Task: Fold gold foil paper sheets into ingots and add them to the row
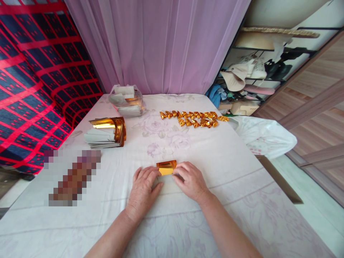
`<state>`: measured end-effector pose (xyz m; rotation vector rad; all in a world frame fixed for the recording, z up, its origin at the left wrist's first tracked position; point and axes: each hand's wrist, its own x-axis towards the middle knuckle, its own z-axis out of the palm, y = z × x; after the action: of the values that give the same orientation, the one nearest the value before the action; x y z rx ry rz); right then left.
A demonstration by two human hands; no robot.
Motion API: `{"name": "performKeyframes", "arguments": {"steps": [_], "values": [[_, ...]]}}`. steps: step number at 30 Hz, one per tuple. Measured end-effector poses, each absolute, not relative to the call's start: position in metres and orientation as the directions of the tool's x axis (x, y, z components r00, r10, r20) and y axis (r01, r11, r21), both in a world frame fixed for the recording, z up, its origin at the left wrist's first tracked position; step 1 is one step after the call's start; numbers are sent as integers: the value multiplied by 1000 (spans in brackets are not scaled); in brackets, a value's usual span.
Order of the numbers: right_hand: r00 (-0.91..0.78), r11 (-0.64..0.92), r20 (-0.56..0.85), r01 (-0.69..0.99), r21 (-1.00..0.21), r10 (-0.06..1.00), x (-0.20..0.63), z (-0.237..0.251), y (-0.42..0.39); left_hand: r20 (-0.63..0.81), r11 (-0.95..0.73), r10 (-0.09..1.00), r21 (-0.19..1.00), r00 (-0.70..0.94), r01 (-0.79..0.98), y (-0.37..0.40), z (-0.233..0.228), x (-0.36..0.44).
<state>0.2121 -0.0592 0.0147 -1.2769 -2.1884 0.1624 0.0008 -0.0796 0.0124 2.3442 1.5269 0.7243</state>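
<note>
A small sheet of shiny gold foil paper [167, 167] lies curled on the cloth between my two hands. Its left end is under the fingers of my left hand [144, 186], whose thumb sits lower, near the cloth. My right hand [189, 180] pinches the right end between thumb and fingers. Beyond, to the left, stands a stack of gold foil sheets [107, 134] with pale backs, partly bent over. Rows of folded gold foil pieces [197, 118] lie at the far right of the table.
A clear plastic bag [126, 101] with more sheets stands at the back left of the cloth-covered table [107, 229]. A blurred-out patch [75, 178] lies left. Purple curtain [161, 46] hangs behind; shelves with clothes and a white bag [264, 136] are right.
</note>
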Motion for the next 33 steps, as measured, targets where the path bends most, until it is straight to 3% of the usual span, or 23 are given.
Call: {"name": "performKeyframes", "arguments": {"steps": [19, 33], "values": [[-423, 546, 382, 777, -314, 822, 214, 10, -58, 268, -423, 904, 463, 332, 779, -79, 14, 1], [-388, 587, 521, 753, -297, 760, 213, 14, -59, 288, -405, 909, 437, 302, 803, -77, 7, 0]]}}
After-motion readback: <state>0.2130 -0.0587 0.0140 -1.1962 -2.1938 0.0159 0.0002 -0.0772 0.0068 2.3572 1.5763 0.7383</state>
